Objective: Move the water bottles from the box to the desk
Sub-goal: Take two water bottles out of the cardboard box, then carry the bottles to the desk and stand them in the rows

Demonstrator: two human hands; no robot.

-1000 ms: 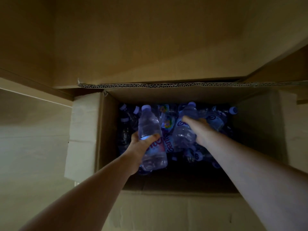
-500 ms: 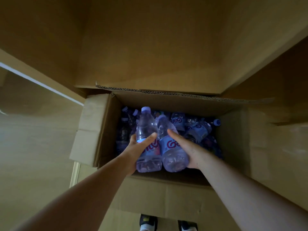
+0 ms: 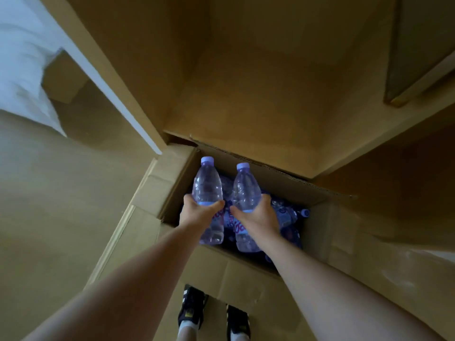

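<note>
While both hands [image 3: 197,214] grip bottles [image 3: 206,190], cardboard box [image 3: 246,274] (flaps open) on wood floor [image 3: 61,205].

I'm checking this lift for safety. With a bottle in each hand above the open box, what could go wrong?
The left hand and right hand each grip one bottle, left bottle and right bottle, around the middle; either might slip. The box flap stands near the shoes, a possible trip hazard.
</note>
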